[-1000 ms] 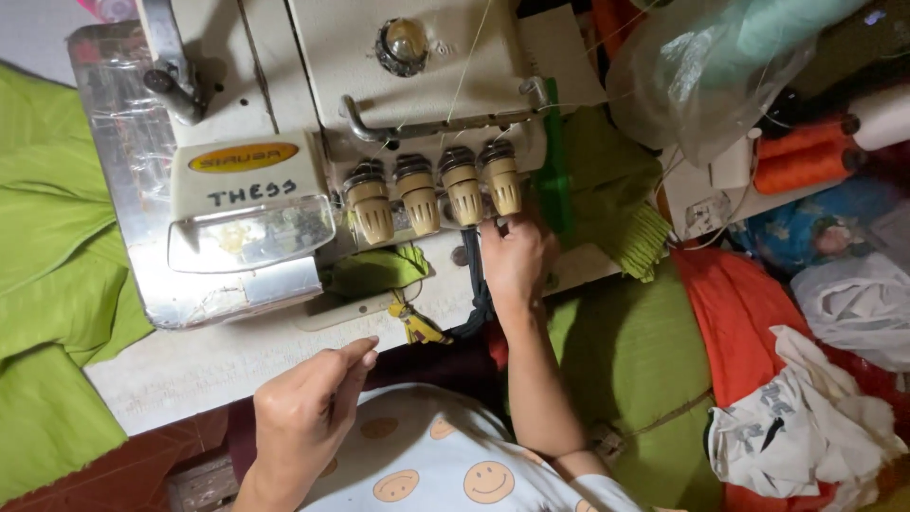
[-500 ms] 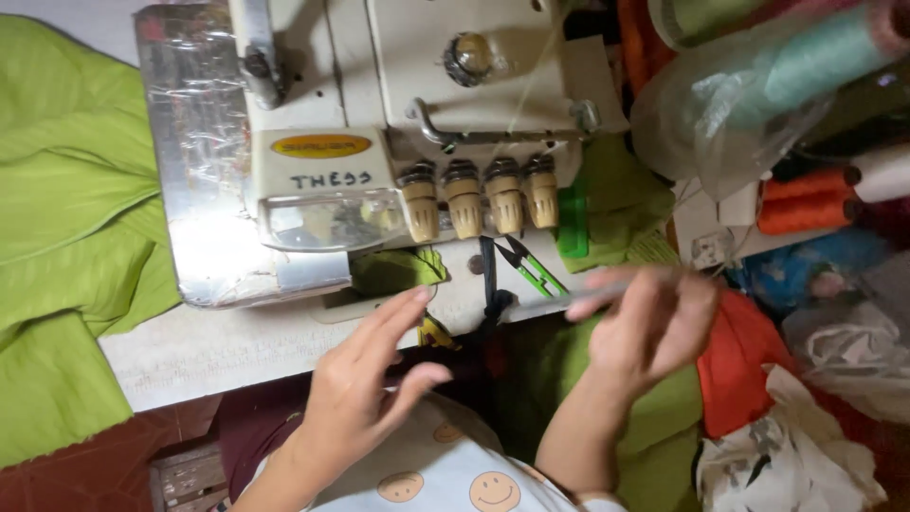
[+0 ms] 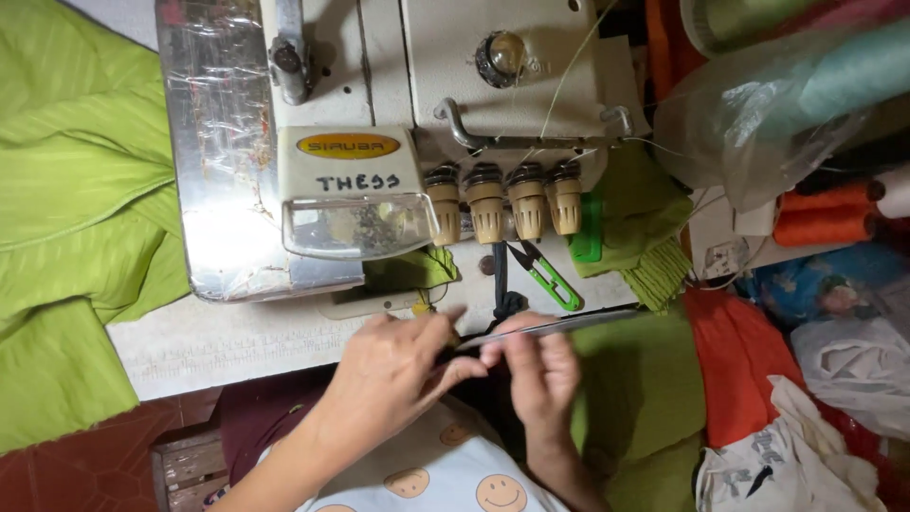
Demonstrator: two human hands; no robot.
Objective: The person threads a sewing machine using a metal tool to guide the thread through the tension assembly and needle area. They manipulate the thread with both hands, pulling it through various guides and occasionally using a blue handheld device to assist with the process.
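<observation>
My left hand point(image 3: 389, 370) and my right hand point(image 3: 536, 370) meet at the front edge of the white sewing table point(image 3: 237, 341). Together they pinch a thin grey strip point(image 3: 588, 322) that runs out to the right over green cloth. My left fingertips close on its left end, and my right fingers grip it just beside them. Dark fabric lies under both hands. Right behind the hands stands a cream overlock sewing machine point(image 3: 379, 95) with a row of tension knobs point(image 3: 502, 204). Green-handled thread snips point(image 3: 548, 277) lie on the table just past my right hand.
Bright green fabric point(image 3: 76, 209) is heaped to the left of the machine. A folded green cloth point(image 3: 640, 223) sits at its right. Further right are orange thread cones point(image 3: 825, 216), a clear plastic bag point(image 3: 787, 104), orange cloth point(image 3: 730, 370) and white bags point(image 3: 844, 351).
My right hand came back from the knobs, picked up the thin strip and brought it toward me. My left hand closed in and now pinches the strip's end. The camera view moved closer.
</observation>
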